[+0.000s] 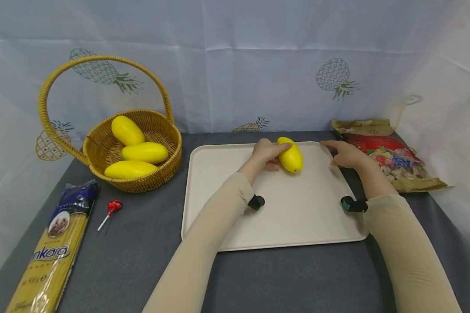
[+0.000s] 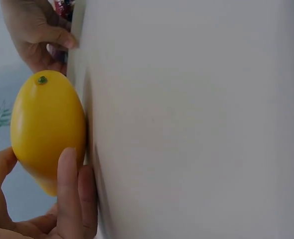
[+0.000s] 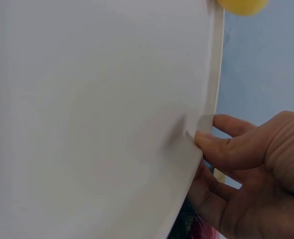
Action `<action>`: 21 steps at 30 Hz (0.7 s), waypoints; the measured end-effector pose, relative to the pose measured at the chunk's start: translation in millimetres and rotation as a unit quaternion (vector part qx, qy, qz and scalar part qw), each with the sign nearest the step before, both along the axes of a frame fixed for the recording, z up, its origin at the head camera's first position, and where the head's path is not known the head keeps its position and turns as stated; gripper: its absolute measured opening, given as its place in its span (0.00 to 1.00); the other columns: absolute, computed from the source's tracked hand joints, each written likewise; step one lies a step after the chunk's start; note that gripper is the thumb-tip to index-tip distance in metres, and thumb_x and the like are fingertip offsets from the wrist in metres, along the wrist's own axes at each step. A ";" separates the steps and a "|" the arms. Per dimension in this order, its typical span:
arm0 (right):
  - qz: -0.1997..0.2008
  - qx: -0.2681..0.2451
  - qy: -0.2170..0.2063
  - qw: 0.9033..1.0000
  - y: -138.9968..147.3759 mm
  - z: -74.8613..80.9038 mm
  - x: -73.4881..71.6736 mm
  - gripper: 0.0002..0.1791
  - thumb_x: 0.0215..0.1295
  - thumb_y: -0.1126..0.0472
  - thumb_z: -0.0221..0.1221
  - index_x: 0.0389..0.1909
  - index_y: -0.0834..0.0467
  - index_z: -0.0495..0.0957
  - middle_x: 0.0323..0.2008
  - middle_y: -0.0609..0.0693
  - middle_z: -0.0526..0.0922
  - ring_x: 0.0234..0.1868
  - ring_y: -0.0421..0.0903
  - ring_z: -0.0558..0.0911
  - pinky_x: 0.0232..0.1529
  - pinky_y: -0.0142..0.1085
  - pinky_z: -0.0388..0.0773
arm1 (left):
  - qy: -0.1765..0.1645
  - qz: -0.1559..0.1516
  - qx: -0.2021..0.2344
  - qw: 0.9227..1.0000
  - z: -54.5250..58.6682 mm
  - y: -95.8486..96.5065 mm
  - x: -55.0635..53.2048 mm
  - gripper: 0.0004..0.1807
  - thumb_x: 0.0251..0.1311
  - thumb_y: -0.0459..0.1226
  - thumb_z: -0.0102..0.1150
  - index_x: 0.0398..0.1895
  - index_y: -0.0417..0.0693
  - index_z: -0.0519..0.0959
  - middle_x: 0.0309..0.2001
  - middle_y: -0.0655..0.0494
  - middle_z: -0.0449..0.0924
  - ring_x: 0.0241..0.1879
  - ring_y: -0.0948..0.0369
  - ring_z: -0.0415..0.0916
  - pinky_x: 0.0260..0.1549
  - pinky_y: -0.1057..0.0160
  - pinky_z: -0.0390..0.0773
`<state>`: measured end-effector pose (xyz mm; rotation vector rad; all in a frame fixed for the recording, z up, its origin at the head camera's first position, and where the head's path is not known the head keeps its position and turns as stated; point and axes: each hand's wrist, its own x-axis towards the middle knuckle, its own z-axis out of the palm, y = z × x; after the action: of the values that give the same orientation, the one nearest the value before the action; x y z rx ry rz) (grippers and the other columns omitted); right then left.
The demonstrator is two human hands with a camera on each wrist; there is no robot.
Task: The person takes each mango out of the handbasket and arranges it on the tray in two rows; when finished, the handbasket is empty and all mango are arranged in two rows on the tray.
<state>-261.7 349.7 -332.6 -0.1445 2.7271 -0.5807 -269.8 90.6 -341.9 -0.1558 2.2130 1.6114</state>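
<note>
One yellow fruit (image 1: pixel 290 155) is pinched between the thumb and fingers of the left hand (image 1: pixel 265 153), over the far part of the tray (image 1: pixel 290 208); whether its underside touches the tray, I cannot tell. The right hand (image 1: pixel 346 154) pinches the tray's far right corner, thumb on the inner side of the rim and other fingers outside and beneath. Just right of those fingers lies a bag (image 1: pixel 391 156). Well left of the left fingers stands a basket (image 1: pixel 150 180) with three more fruits (image 1: pixel 145 153) in it. Left of those fingers too, but nearer the body, a lollipop (image 1: pixel 115 206) and a pasta pack (image 1: pixel 55 248) lie on the table (image 1: pixel 141 248).
</note>
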 end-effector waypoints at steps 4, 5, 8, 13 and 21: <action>0.001 -0.001 0.001 1.000 0.4 0.5 1.2 0.41 0.59 0.74 0.55 0.75 0.63 0.54 0.66 0.76 0.61 0.43 0.60 0.73 0.28 0.35 0.71 | -0.014 0.004 0.031 0.999 2.1 -3.5 2.5 0.25 0.57 0.51 0.68 0.46 0.40 0.78 0.34 0.47 0.79 0.24 0.57 0.80 0.36 0.56 0.88; 0.002 -0.001 0.001 1.000 0.2 0.9 1.7 0.41 0.59 0.74 0.55 0.75 0.63 0.54 0.66 0.76 0.61 0.44 0.61 0.73 0.29 0.35 0.71 | -0.016 0.005 0.038 0.999 2.7 -4.7 2.8 0.25 0.58 0.50 0.68 0.47 0.39 0.78 0.35 0.46 0.79 0.26 0.56 0.81 0.37 0.56 0.88; 0.000 -0.002 0.003 1.000 -0.5 1.3 2.2 0.41 0.59 0.74 0.55 0.75 0.63 0.54 0.66 0.76 0.61 0.48 0.63 0.70 0.30 0.35 0.72 | -0.024 0.003 0.050 0.998 4.1 -9.0 2.2 0.26 0.58 0.49 0.68 0.49 0.38 0.77 0.39 0.45 0.79 0.33 0.53 0.84 0.39 0.55 0.88; -0.002 -0.001 0.005 1.000 -1.6 1.8 2.1 0.40 0.59 0.74 0.55 0.75 0.63 0.55 0.67 0.76 0.61 0.53 0.65 0.67 0.34 0.37 0.73 | -0.031 0.002 0.067 0.997 4.3 -16.0 -1.5 0.25 0.59 0.48 0.68 0.50 0.38 0.75 0.41 0.45 0.78 0.36 0.52 0.83 0.43 0.55 0.88; 0.011 -0.016 0.006 1.000 -0.5 2.3 3.9 0.41 0.59 0.76 0.53 0.75 0.65 0.54 0.68 0.77 0.59 0.51 0.64 0.68 0.28 0.36 0.67 | -0.016 -0.007 0.033 0.999 11.5 -27.7 -5.6 0.26 0.61 0.49 0.65 0.50 0.36 0.74 0.48 0.41 0.78 0.40 0.49 0.85 0.42 0.56 0.88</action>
<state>-257.9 349.3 -330.3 -0.1853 2.7255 -0.6209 -275.4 62.9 -330.3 -0.1450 2.1285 1.6609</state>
